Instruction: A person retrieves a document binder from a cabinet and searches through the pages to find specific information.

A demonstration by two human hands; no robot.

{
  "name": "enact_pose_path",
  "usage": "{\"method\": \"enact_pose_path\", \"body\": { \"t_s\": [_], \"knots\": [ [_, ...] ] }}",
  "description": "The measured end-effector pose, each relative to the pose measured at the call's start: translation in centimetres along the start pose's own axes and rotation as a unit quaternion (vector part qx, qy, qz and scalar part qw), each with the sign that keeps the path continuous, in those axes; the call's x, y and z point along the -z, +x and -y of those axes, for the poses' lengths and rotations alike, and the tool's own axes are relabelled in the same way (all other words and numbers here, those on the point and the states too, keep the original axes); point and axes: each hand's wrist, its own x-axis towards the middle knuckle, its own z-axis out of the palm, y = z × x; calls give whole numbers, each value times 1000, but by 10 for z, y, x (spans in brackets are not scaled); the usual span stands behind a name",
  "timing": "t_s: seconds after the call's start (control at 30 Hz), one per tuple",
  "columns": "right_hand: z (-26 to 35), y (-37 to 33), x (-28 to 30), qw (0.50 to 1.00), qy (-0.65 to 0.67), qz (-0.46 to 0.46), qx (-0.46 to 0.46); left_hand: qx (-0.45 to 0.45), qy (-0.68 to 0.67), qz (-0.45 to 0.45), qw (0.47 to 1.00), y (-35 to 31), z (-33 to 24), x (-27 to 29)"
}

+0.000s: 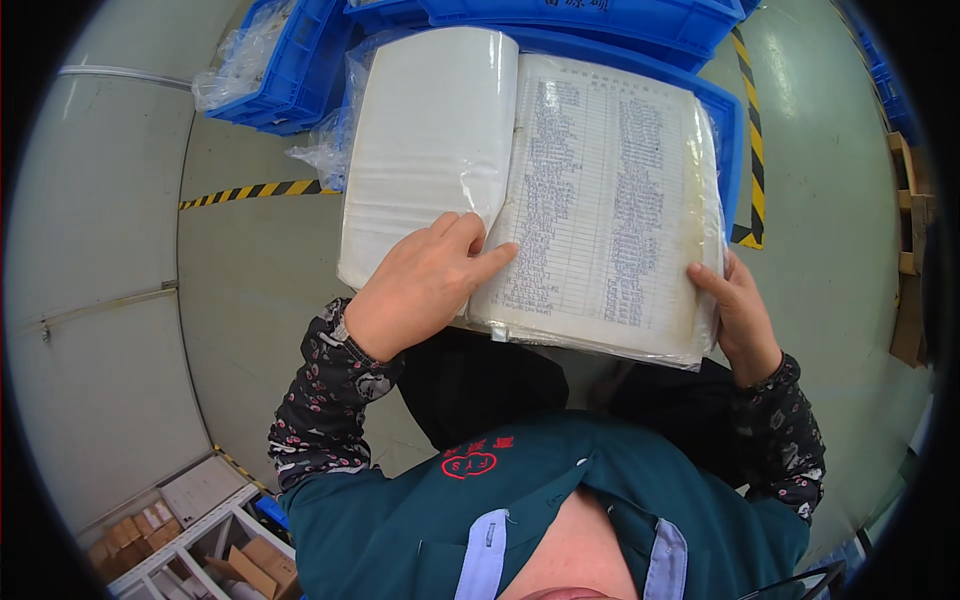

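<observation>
An opened folder of clear plastic sleeves (590, 190) lies in front of me. Its right page is a ruled sheet filled with handwriting in two columns; the left one (430, 130) is blank white under wrinkled plastic. My left hand (425, 280) rests palm down low on the left sleeve, close to the fold. One digit stretches onto the handwritten sheet while its other fingers are bent, with nothing visible in them. At the lower right edge, my right hand (740, 310) grips the folder, thumb on top and fingers hidden beneath.
Blue plastic crates (590, 25) stand just beyond and under the folder. Another blue crate (300, 70) at the upper left holds clear bags. Yellow-black tape (755, 150) marks the floor. Shelving with cardboard boxes (255, 565) is at the lower left; wooden pallets (910, 215) stand far right.
</observation>
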Motion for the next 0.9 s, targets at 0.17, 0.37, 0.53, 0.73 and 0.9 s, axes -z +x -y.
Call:
{"method": "enact_pose_path", "body": {
  "t_s": [0.17, 0.37, 0.53, 0.73, 0.9],
  "knots": [
    [0, 0, 1, 1000, -3, -1, 2, -13, -8, 7, 1000, -3, 2, 0],
    [-2, 1, 2, 1000, -1, 0, 2, -21, -36, 28, 999, -8, 1, 3],
    [1, -1, -2, 1000, 1, -2, 0, -20, -63, 41, 997, -14, 2, 3],
    [0, 0, 0, 1000, -1, -4, -1, -27, -78, 51, 995, -18, 2, 5],
    [-1, 1, 0, 1000, -3, -8, -2, -43, -113, 40, 992, -21, 0, 7]
  ]
}}
